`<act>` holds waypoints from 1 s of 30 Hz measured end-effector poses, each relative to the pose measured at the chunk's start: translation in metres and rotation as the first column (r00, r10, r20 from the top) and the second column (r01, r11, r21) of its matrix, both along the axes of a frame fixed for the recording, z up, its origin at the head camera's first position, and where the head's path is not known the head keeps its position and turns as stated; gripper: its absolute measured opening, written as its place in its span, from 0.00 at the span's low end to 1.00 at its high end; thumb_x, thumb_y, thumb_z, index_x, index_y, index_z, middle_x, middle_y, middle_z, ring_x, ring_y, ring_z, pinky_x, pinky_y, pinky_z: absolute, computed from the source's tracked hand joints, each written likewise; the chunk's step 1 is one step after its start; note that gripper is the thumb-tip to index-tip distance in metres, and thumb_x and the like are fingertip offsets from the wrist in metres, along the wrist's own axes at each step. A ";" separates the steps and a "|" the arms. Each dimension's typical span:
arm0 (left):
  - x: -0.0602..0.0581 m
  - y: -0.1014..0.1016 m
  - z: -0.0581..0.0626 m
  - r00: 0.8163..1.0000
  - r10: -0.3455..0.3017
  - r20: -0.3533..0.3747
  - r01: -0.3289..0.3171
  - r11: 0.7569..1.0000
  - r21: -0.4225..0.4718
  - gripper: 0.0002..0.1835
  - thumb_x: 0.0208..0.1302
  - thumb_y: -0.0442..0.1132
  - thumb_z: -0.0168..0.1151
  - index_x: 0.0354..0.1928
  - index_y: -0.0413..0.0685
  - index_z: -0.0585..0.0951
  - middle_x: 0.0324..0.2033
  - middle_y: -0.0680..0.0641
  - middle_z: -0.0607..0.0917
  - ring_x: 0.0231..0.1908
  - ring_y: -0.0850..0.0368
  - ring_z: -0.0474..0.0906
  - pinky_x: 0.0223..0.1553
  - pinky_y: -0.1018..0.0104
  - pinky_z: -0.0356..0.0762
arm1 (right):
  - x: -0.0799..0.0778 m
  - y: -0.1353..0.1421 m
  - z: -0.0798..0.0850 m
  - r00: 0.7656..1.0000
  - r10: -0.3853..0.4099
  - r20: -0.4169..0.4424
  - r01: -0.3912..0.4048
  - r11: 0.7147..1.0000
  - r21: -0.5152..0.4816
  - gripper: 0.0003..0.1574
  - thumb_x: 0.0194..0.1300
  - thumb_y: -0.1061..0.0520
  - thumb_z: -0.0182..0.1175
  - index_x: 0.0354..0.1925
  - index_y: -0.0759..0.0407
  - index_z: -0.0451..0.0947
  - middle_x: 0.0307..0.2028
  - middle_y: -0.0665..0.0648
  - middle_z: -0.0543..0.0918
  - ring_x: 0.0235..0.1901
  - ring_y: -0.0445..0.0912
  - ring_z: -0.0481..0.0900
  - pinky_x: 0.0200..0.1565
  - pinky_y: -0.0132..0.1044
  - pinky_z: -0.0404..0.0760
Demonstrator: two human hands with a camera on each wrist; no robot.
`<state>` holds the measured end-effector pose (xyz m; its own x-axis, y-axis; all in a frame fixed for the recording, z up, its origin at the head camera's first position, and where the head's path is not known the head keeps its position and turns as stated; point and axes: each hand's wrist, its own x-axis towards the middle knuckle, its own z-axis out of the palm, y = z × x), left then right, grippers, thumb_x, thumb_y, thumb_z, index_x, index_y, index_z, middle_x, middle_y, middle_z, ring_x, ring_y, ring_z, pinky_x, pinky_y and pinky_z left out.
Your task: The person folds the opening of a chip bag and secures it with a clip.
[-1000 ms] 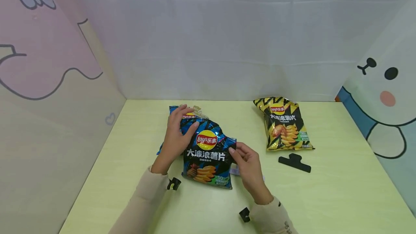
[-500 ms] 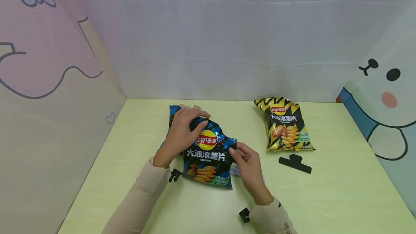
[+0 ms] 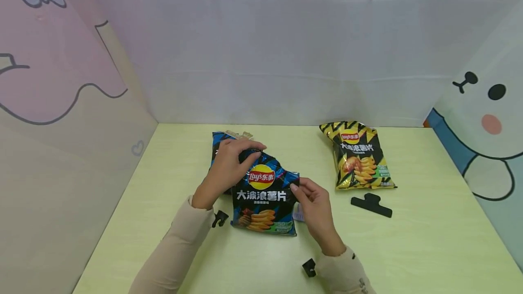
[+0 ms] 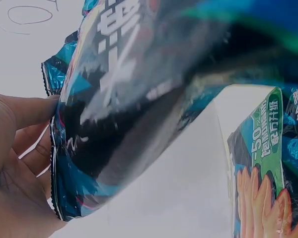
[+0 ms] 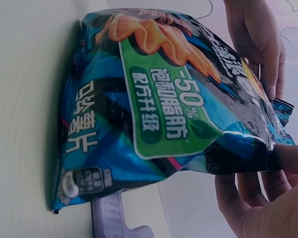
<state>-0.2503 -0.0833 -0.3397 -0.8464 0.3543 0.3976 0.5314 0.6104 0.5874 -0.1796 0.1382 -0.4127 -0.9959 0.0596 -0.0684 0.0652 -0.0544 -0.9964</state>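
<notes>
A blue-and-black chip bag (image 3: 261, 196) stands propped up in the head view, its printed front towards me. My left hand (image 3: 224, 169) pinches its top edge, thumb in front; the left wrist view shows that hand (image 4: 20, 163) on the crimped seal. At the upper right corner, my right hand (image 3: 316, 210) pinches the bag between thumb and fingers. Behind it, partly covered by the left hand, is a second blue chip bag (image 3: 219, 138) with a pale translucent clip (image 3: 241, 134) at its top. A light purple clip (image 5: 109, 215) shows behind the front bag, partly hidden.
At the back right lies a yellow-and-black chip bag (image 3: 361, 158). A wide black clip (image 3: 371, 204) lies just in front of it. Small black pieces show beside the left cuff (image 3: 200, 214) and the right cuff (image 3: 343, 267). A pale wall (image 3: 294, 58) rises behind the table.
My left hand has shifted right from over the rear blue bag and closed on the front bag's top edge. The front bag has moved slightly right; the right hand keeps its grip.
</notes>
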 end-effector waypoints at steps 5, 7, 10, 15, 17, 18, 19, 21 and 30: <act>-0.001 0.001 -0.001 1.000 -0.028 -0.006 0.028 0.999 0.030 0.10 0.70 0.39 0.64 0.50 0.53 0.88 0.48 0.50 0.90 0.55 0.51 0.84 0.65 0.46 0.69 | -0.001 0.004 -0.001 0.999 -0.017 -0.036 0.017 1.000 0.015 0.14 0.72 0.63 0.59 0.53 0.69 0.81 0.41 0.53 0.91 0.39 0.40 0.88 0.45 0.30 0.86; -0.002 0.001 -0.002 0.999 -0.049 -0.018 0.050 0.997 0.052 0.10 0.70 0.38 0.64 0.49 0.53 0.88 0.46 0.51 0.91 0.52 0.53 0.85 0.61 0.49 0.74 | -0.001 0.005 -0.001 0.999 -0.016 -0.045 0.017 1.000 0.012 0.15 0.72 0.63 0.60 0.53 0.69 0.81 0.40 0.50 0.91 0.39 0.39 0.88 0.46 0.30 0.86; -0.002 0.002 -0.003 0.996 -0.078 -0.035 0.081 0.994 0.077 0.09 0.70 0.36 0.63 0.47 0.52 0.88 0.45 0.51 0.91 0.48 0.55 0.86 0.56 0.53 0.80 | -0.001 0.007 -0.003 0.999 -0.008 -0.050 0.008 1.000 -0.005 0.15 0.71 0.63 0.60 0.53 0.69 0.81 0.37 0.44 0.91 0.39 0.38 0.88 0.46 0.31 0.86; -0.002 0.001 -0.005 0.993 -0.103 -0.051 0.108 0.990 0.095 0.09 0.71 0.35 0.61 0.45 0.52 0.88 0.44 0.51 0.91 0.48 0.55 0.86 0.57 0.54 0.80 | -0.002 0.010 -0.003 0.999 0.002 -0.052 -0.002 1.000 0.000 0.15 0.72 0.63 0.60 0.53 0.70 0.81 0.36 0.42 0.90 0.39 0.37 0.87 0.46 0.31 0.86; -0.002 0.001 -0.006 0.992 -0.116 -0.048 0.121 0.986 0.114 0.09 0.71 0.35 0.61 0.45 0.51 0.88 0.44 0.50 0.91 0.48 0.56 0.86 0.55 0.55 0.81 | -0.001 0.011 -0.003 0.999 0.002 -0.048 -0.001 1.000 0.015 0.14 0.72 0.63 0.59 0.52 0.70 0.81 0.37 0.46 0.91 0.39 0.37 0.88 0.46 0.30 0.86; -0.002 0.000 -0.007 0.991 -0.123 -0.046 0.128 0.984 0.121 0.09 0.71 0.34 0.61 0.45 0.51 0.88 0.44 0.50 0.90 0.47 0.56 0.86 0.54 0.56 0.82 | -0.001 0.012 -0.003 0.999 0.000 -0.044 0.001 1.000 0.023 0.14 0.72 0.63 0.59 0.52 0.70 0.81 0.38 0.48 0.91 0.39 0.37 0.88 0.46 0.30 0.85; -0.002 0.000 -0.007 0.990 -0.131 -0.046 0.136 0.982 0.130 0.09 0.71 0.34 0.61 0.45 0.51 0.88 0.44 0.50 0.90 0.47 0.56 0.86 0.52 0.57 0.82 | -0.001 0.012 -0.003 0.999 -0.002 -0.040 0.004 1.000 0.029 0.14 0.72 0.64 0.59 0.52 0.71 0.81 0.39 0.50 0.91 0.39 0.38 0.88 0.46 0.30 0.85; -0.002 0.000 -0.008 0.988 -0.148 -0.046 0.153 0.977 0.145 0.09 0.72 0.34 0.60 0.45 0.51 0.88 0.44 0.50 0.90 0.47 0.57 0.86 0.50 0.59 0.84 | -0.001 0.014 -0.003 1.000 -0.009 -0.028 0.010 0.999 0.037 0.14 0.72 0.64 0.58 0.52 0.71 0.81 0.41 0.54 0.91 0.39 0.37 0.88 0.46 0.30 0.85; -0.002 0.003 -0.010 0.986 -0.138 -0.094 0.149 0.982 0.120 0.09 0.72 0.35 0.60 0.42 0.56 0.88 0.43 0.53 0.91 0.48 0.58 0.85 0.53 0.57 0.80 | 0.000 0.017 -0.003 0.999 -0.009 -0.053 0.009 1.000 -0.006 0.19 0.71 0.68 0.58 0.58 0.71 0.79 0.44 0.36 0.88 0.46 0.34 0.86 0.49 0.28 0.84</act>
<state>-0.2527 -0.0808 -0.3497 -0.7517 0.4119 0.5151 0.6593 0.4485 0.6035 -0.1792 0.1550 -0.4159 -0.9975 0.0685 -0.0159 0.0118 -0.0600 -0.9981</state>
